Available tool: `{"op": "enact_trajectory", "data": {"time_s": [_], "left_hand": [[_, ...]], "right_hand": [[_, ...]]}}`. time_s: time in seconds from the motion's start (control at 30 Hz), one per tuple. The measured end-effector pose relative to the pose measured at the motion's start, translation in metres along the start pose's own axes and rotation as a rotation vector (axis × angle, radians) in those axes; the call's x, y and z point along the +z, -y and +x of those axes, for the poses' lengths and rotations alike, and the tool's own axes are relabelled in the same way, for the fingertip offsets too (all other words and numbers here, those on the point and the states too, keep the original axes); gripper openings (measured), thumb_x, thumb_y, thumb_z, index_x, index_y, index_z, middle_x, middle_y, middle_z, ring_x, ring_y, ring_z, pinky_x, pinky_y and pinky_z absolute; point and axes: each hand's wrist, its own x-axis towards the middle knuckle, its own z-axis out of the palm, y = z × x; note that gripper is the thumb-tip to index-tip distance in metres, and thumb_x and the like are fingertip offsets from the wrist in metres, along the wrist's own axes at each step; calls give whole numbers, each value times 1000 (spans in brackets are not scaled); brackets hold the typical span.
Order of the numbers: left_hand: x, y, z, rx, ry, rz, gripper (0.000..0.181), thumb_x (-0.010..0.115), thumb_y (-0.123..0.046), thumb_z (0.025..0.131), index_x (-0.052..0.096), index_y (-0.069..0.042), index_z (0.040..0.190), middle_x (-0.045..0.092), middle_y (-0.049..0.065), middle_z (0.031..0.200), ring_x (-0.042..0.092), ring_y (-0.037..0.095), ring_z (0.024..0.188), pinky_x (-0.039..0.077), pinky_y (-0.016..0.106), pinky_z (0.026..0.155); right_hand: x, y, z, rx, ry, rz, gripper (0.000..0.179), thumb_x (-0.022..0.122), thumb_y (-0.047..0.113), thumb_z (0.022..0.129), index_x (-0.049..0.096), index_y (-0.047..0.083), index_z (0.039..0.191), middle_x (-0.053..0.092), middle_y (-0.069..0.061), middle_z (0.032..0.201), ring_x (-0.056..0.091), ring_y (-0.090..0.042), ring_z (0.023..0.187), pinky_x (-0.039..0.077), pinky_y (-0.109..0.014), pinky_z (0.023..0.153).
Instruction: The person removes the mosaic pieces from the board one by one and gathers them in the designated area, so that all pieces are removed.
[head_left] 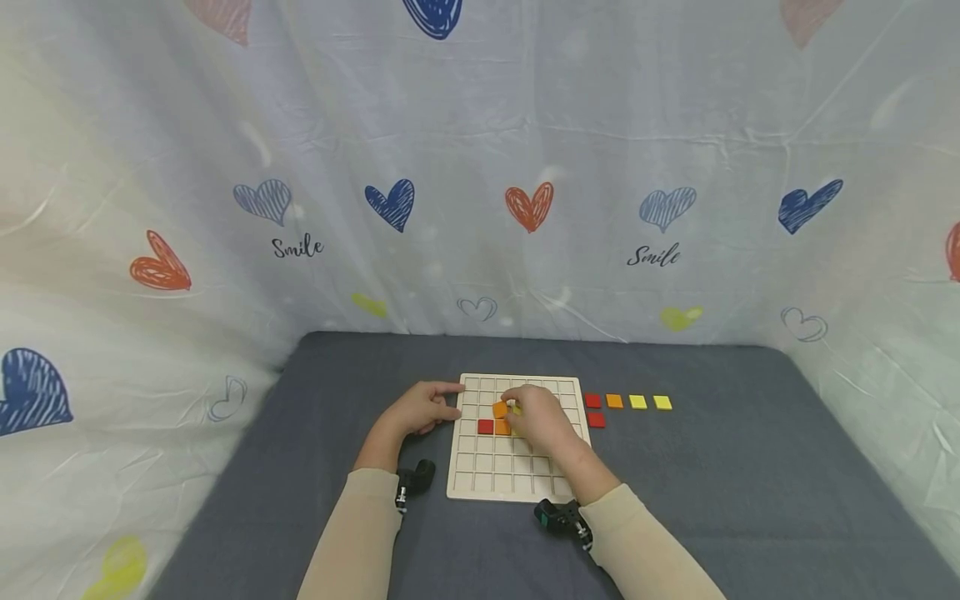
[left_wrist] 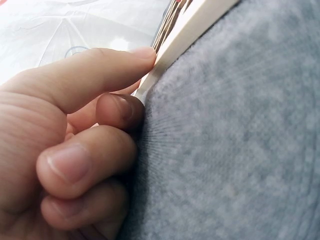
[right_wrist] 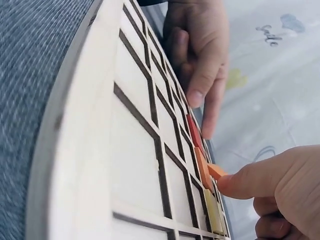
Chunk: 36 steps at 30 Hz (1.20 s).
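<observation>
At the left, the left hand (head_left: pixel 423 408) meets the board's left side: thumb and forefinger are spread apart, tips touching the edge, while the other fingers (left_wrist: pixel 70 165) curl loosely in. The left-wrist view shows only a sliver of the board. The board (head_left: pixel 483 462) lies flat about midway between the counter's (head_left: pixel 720 483) left and right edges, toward the far edge. It is nearly square, so no long axis stands out; its far side runs roughly along the counter's far edge. The counter's near edge is cut off.

On the board, from the left, sit a red tile (head_left: pixel 485 427), an orange tile (head_left: pixel 502 427) and a yellow tile (right_wrist: pixel 213 211), the last largely covered by the right hand (head_left: pixel 543 417) in the head view. That hand's thumb and fingertips close narrowly on a second orange tile (head_left: pixel 500 409), tilted and turned off the grid lines. Whether it touches the board is hard to make out.

Right of the board, toward the counter's far-right corner, lie two red squares (head_left: pixel 593 401), an orange square (head_left: pixel 614 401) and two yellow squares (head_left: pixel 637 402).
</observation>
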Motion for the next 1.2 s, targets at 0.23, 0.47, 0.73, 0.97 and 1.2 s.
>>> {"op": "enact_trajectory", "data": {"time_s": [0.23,0.47,0.73,0.97,1.2], "left_hand": [[1,-2,-1,5,12,-16,55,81,-13,89,64,-15,142,45,-1,54,33,11,38,33,28,42],[1,-2,-1,7,13,-27,56,80,-12,89,64,-14,142,45,-1,54,32,11,37,32,28,41],[2,-1,-1,0,14,-30,56,81,-12,88,64,-15,142,45,-1,54,32,11,38,32,28,41],[1,3,-2,4,14,-31,56,81,-14,89,64,-14,143,43,-1,54,31,11,38,32,28,41],[1,0,0,6,3,-22,56,81,-13,89,64,-15,142,44,-1,54,32,11,38,32,28,41]], "right_hand": [[-6,0,0,42,2,41,26,75,10,93,76,9,118,70,-11,121,67,-31,111,55,-45,89],[-33,8,-6,110,-18,199,29,79,14,92,76,12,120,66,-11,132,64,-34,121,54,-46,93],[-65,-4,-9,129,-55,307,32,79,17,92,75,12,123,68,-8,112,59,-37,126,51,-50,94],[-91,-24,-12,135,-76,382,32,79,17,93,73,10,124,27,4,65,40,-21,60,36,-33,58],[-117,-42,-19,198,-102,378,37,79,18,92,71,7,127,25,2,66,20,-15,52,26,-31,48]]}}
